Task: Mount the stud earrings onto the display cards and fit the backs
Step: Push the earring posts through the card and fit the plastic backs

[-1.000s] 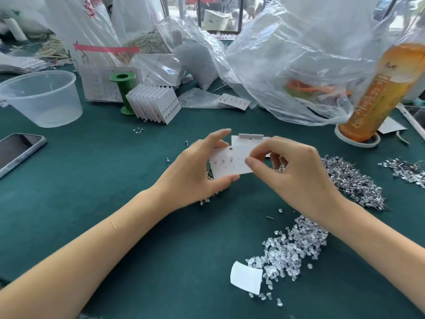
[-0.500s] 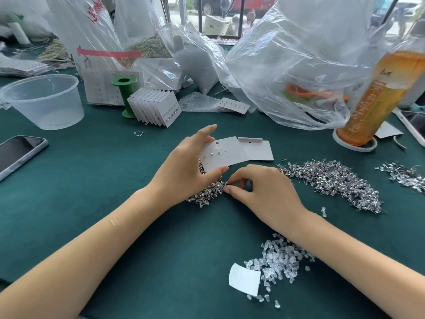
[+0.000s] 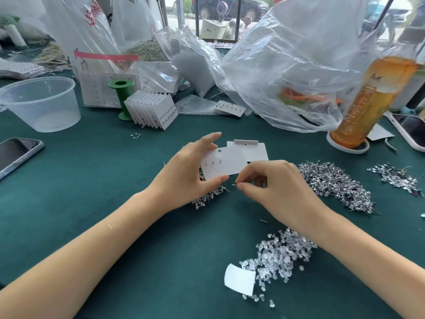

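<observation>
My left hand [image 3: 184, 176] holds a white display card [image 3: 226, 163] tilted above the green table, thumb under its lower edge; three studs sit in its left holes. Just right of that edge, my right hand [image 3: 282, 192] pinches a single stud earring [image 3: 234, 184] between thumb and forefinger, its pin pointing left. A small heap of studs [image 3: 208, 198] lies under my left hand. A larger stud heap [image 3: 338, 183] spreads to the right. Clear earring backs [image 3: 280, 254] are piled near my right forearm. A second blank card [image 3: 253, 149] lies flat behind the held one.
A fanned stack of filled cards [image 3: 153, 110] leans by a green spool [image 3: 122, 97]. A clear plastic tub [image 3: 40, 102] and a phone [image 3: 16, 154] are at the left. Plastic bags [image 3: 287, 65] crowd the back. An orange drink bottle [image 3: 365, 100] stands at the right, another phone [image 3: 411, 132] beside it.
My right hand left the card, dipped to the small stud heap, and has lifted with one stud pinched. My left hand kept the card, tilting it flatter.
</observation>
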The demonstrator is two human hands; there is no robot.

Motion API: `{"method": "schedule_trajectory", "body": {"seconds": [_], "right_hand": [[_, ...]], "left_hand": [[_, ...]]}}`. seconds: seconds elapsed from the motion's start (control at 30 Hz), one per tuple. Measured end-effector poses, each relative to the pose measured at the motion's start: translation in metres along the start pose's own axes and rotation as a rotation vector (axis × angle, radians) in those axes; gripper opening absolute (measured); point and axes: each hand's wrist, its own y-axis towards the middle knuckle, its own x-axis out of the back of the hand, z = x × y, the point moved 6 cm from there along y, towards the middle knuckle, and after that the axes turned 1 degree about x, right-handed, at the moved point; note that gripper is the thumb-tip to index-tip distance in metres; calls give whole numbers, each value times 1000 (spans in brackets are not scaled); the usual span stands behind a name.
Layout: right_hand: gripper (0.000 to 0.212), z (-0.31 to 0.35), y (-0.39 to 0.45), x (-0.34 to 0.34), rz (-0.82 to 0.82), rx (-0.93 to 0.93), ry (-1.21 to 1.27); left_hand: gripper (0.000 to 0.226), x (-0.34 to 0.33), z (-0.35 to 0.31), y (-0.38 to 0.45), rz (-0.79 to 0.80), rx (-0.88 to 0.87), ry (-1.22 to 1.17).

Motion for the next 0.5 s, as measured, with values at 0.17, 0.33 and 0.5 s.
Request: {"method": "schedule_trajectory", "body": {"seconds": [0.17, 0.33, 0.5], "right_hand": [[18, -2, 10, 23, -87, 18, -2], [10, -3, 12, 24, -88, 49, -60], [8, 1, 11, 20, -98, 111, -117]], "left_hand": [[82, -4, -10, -3, 82, -71, -11], [82, -7, -16, -6, 129, -101, -64], [84, -8, -21, -7, 152, -123, -78]]}}
